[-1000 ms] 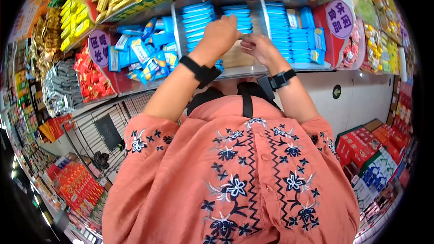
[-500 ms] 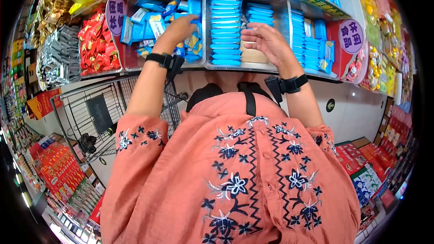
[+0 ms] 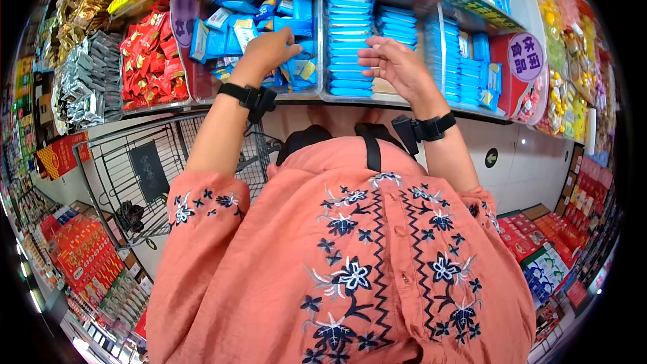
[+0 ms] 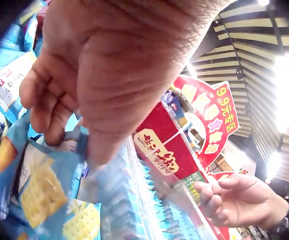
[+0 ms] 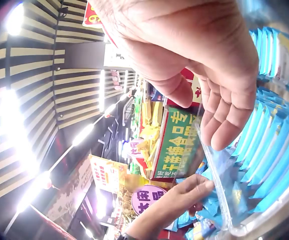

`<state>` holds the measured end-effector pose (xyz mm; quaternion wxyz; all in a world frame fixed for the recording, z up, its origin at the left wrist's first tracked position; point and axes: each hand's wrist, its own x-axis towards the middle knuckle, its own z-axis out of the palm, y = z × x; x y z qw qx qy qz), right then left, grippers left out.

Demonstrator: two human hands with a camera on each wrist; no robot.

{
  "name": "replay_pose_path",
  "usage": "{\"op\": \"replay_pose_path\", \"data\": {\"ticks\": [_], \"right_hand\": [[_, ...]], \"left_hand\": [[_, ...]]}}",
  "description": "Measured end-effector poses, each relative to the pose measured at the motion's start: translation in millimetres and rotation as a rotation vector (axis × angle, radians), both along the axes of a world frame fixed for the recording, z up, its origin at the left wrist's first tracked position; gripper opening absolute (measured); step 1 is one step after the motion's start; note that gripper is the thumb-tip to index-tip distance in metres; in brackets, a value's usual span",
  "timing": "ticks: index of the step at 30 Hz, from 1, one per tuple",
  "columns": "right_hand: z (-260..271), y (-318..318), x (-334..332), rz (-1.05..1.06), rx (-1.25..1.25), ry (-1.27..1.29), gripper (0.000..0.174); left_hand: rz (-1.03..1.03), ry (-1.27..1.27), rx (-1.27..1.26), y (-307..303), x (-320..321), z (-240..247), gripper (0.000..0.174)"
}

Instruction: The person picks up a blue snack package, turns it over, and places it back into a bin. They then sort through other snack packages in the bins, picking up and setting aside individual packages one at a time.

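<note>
My left hand (image 3: 266,52) is down in a bin of loose blue cracker packets. In the left wrist view, its thumb and curled fingers pinch the top edge of a blue packet (image 4: 43,192) with a cracker pictured on it. Other loose packets (image 4: 12,82) lie around the fingers. Over the neighbouring compartment, my right hand (image 3: 399,67) hovers with loosely bent fingers and nothing in them. Beneath and beside it stand neat stacks of blue packets (image 3: 350,44), also visible in the right wrist view as upright rows (image 5: 274,150).
A clear divider (image 3: 321,40) separates the loose packets from the stacks. Red-wrapped sweets (image 3: 153,54) and silver-wrapped ones (image 3: 101,81) fill bins to the left. A wire shopping cart (image 3: 121,155) stands below the shelf's left part. More stacked packets (image 3: 461,61) lie to the right.
My left hand has moved from the stacked compartment leftward to the loose packets, and its fingers have curled. My right hand has come away from the left and stays over the stacks.
</note>
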<state>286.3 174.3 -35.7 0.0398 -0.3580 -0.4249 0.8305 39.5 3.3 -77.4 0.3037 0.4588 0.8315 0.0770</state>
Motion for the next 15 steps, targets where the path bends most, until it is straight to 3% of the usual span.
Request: {"op": "replay_pose_path", "data": {"ticks": [6, 10, 14, 15], "right_hand": [[4.2, -9.2, -12.3, 0.044, 0.019, 0.007, 0.031], [10.9, -18.9, -28.1, 0.129, 0.096, -0.033, 0.035], [29.5, -40.9, -47.5, 0.286, 0.335, 0.034, 0.045], [27.9, -46.5, -52.5, 0.306, 0.391, 0.079, 0.047]], "left_hand": [[0.243, 0.030, 0.134, -55.4, -14.8, -6.1, 0.032], [0.506, -0.303, 0.274, -87.8, -27.0, 16.6, 0.031], [0.853, -0.890, 0.496, -96.3, -1.9, 57.7, 0.028], [0.858, -1.028, 0.557, -96.8, 5.7, 58.6, 0.029]]}}
